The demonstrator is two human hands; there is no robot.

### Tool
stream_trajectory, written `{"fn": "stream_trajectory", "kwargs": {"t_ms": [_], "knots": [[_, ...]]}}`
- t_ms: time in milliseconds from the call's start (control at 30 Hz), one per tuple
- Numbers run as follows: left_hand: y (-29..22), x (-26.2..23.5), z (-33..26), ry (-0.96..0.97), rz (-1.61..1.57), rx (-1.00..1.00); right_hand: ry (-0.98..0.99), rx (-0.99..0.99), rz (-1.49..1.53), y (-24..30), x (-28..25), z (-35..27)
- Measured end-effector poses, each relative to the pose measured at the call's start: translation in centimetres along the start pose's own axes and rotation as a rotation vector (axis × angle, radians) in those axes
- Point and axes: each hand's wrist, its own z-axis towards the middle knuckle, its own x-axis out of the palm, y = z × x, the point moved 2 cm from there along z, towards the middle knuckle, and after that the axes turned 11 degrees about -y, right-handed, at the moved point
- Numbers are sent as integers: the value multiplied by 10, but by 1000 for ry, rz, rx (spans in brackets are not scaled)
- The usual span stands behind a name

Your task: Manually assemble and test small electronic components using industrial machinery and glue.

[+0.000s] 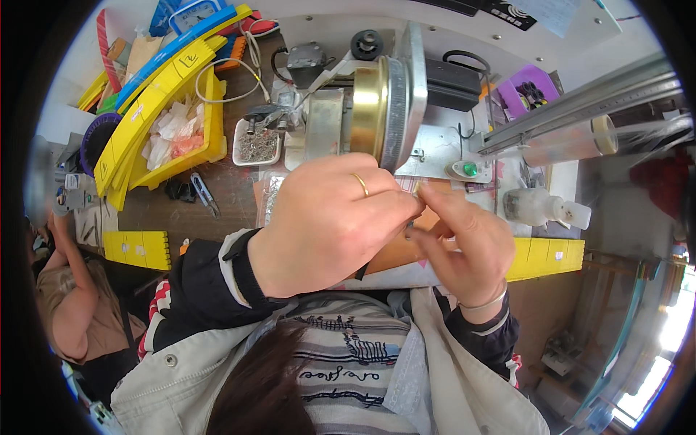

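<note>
My left hand point(337, 217), with a gold ring on one finger, is closed in front of the machine. My right hand point(471, 243) meets it from the right, thumb and fingertips pinched together. Something tiny seems to sit between the fingertips of both hands, but it is too small and too covered to name. Just beyond my left knuckles stands the machine's brass drum point(368, 109) with a grey ring point(395, 109) beside it. An orange-brown work surface point(395, 264) shows below my hands.
To the left, a white tray point(237, 148) holds small metal parts; a yellow bin point(217, 141) contains plastic bags. A utility knife point(205, 194) lies nearby. Yellow strips point(544, 259) line the near edge. A clear bottle point(533, 208) stands right. Another person point(80, 304) sits far left.
</note>
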Motion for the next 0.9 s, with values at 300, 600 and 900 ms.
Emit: {"fn": "stream_trajectory", "kwargs": {"t_ms": [300, 600, 900], "knots": [[14, -39, 1, -154, -5, -83, -341, 161, -76, -25, -18, -5], [17, -28, -2, -175, -32, -87, -160, -63, -31, 19, 12, 28], [30, -50, -15, -197, -86, -219, -184, -166, -153, -2, 2, 26]]}}
